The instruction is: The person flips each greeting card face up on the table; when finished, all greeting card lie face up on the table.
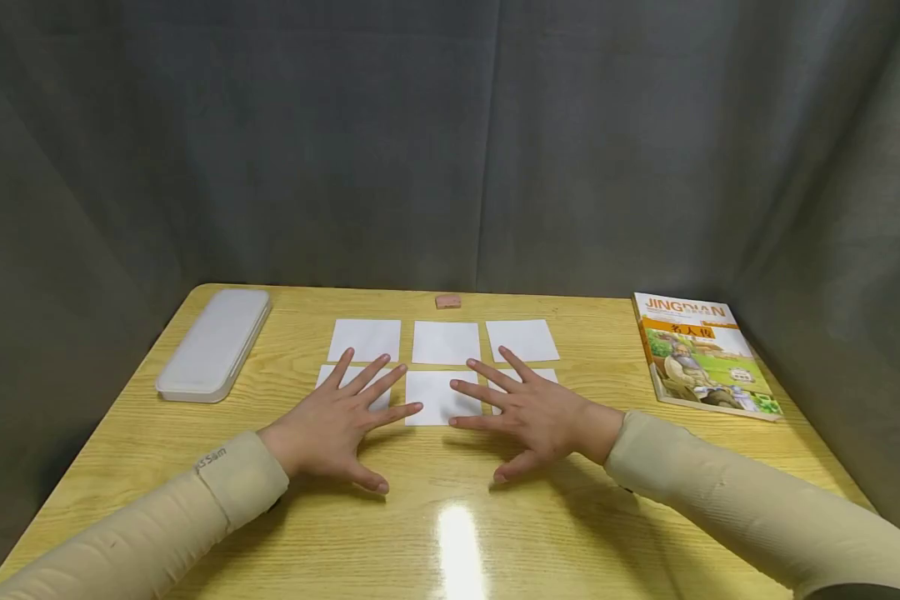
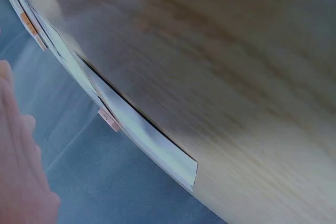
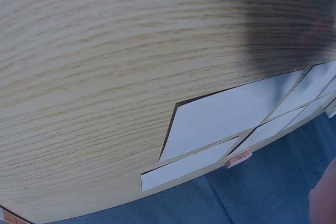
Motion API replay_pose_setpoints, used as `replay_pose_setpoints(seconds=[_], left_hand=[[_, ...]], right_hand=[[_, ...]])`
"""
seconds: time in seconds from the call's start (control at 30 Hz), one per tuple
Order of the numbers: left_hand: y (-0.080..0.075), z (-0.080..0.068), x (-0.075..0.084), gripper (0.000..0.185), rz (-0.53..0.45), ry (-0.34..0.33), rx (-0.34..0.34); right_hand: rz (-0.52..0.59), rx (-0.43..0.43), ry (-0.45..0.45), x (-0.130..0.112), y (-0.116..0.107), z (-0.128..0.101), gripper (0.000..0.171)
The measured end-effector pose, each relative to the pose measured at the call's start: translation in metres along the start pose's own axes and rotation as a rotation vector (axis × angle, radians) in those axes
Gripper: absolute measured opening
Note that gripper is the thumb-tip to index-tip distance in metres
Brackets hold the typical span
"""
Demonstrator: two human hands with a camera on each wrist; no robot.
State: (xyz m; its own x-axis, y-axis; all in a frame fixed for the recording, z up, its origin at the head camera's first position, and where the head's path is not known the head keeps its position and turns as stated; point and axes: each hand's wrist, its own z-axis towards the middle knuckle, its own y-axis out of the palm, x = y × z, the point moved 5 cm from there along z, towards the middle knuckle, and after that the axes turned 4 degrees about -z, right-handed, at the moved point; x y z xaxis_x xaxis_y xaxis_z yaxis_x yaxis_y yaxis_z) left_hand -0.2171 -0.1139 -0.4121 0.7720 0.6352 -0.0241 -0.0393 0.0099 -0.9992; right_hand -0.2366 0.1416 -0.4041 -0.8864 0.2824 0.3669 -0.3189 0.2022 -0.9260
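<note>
Both hands are spread palm down over the near side of several white paper cards laid in two rows. My left hand (image 1: 333, 429) has its fingertips over the near left card (image 1: 378, 402), fingers straight and apart. My right hand (image 1: 536, 412) overlaps the near right card (image 1: 546, 375), and its fingertips reach the edge of the near middle card (image 1: 437, 398). Behind them lie the far left card (image 1: 365, 339), far middle card (image 1: 446, 342) and far right card (image 1: 523, 341). Neither hand holds anything. Part of each hand shows at the edge of its wrist view.
A small pink block (image 1: 447, 302) lies behind the cards near the table's back edge. At the left is a white lidded case (image 1: 213, 346), at the right a paperback book (image 1: 708, 354). A grey curtain (image 1: 450, 150) surrounds the wooden table (image 1: 390, 550).
</note>
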Motion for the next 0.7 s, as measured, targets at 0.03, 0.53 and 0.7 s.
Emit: replay_pose_setpoints(seconds=[0.03,0.53,0.7], left_hand=[[-0.0004,-0.0001,-0.0002,0.109,0.0,-0.001,0.002],[0.0007,0.0004,-0.0057,0.109,0.003,-0.003,0.015],[0.0013,0.0006,-0.006,0.109,0.009,0.0,0.022]], right_hand=[[0.0,0.0,0.0,0.0006,0.0002,-0.0001,0.089],[-0.006,0.007,-0.004,0.0068,0.0012,-0.0005,0.089],[0.013,0.0,-0.001,0.0074,0.0007,0.001,0.09]])
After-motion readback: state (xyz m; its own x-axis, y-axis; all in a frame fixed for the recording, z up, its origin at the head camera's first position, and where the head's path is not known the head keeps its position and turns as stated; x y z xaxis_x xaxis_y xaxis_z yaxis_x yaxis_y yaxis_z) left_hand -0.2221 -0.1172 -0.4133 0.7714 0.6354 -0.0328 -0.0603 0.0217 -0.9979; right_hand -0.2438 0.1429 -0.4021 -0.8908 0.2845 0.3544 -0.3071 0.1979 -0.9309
